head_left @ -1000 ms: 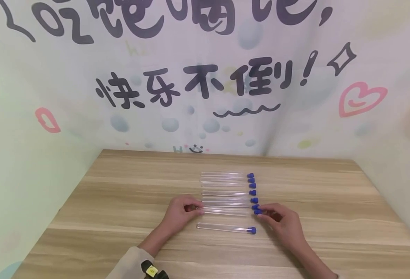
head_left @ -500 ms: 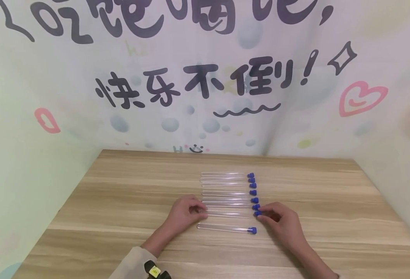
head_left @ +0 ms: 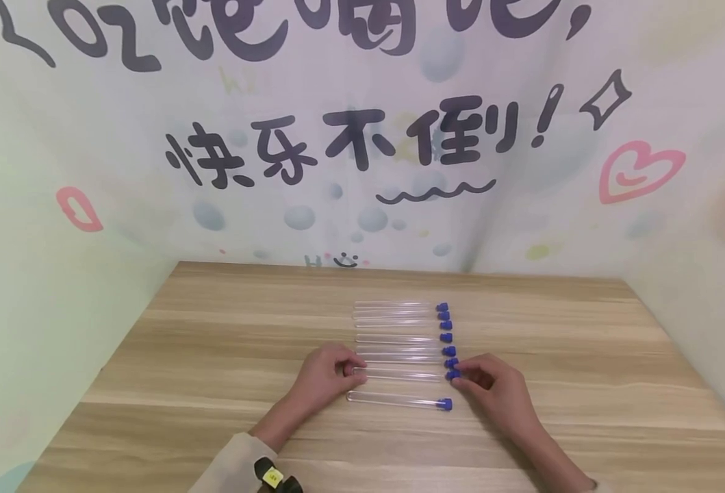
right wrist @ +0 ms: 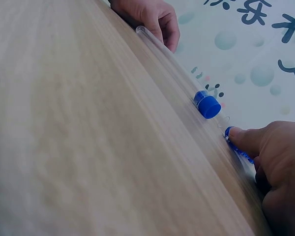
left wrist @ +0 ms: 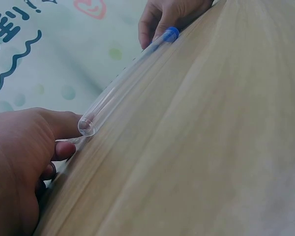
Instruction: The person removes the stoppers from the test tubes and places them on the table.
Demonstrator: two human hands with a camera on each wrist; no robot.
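Observation:
On the wooden table lies a row of clear test tubes [head_left: 396, 339], their rounded ends to the left. A column of loose blue caps [head_left: 446, 337] lines up at their right ends. My left hand [head_left: 327, 373] pinches the rounded end of the nearest uncapped test tube [head_left: 402, 375] between thumb and index finger. Across from it, my right hand [head_left: 502, 394] pinches a blue cap [head_left: 452, 375], which sits just right of that tube's mouth, apart from it. Closest to me, one capped test tube [head_left: 393, 399] lies by itself; in the left wrist view it partly hides the left fingertips.
A pale printed cloth [head_left: 276, 226] with dark lettering hangs behind the table's [head_left: 226, 294] far edge. Pale walls rise at both sides. A black strap with a yellow label [head_left: 272, 476] shows at the left wrist.
My left fingers have shifted slightly on the tube's rounded end, and the tube now lies a little apart from its neighbours. The right hand has barely moved, still holding the cap.

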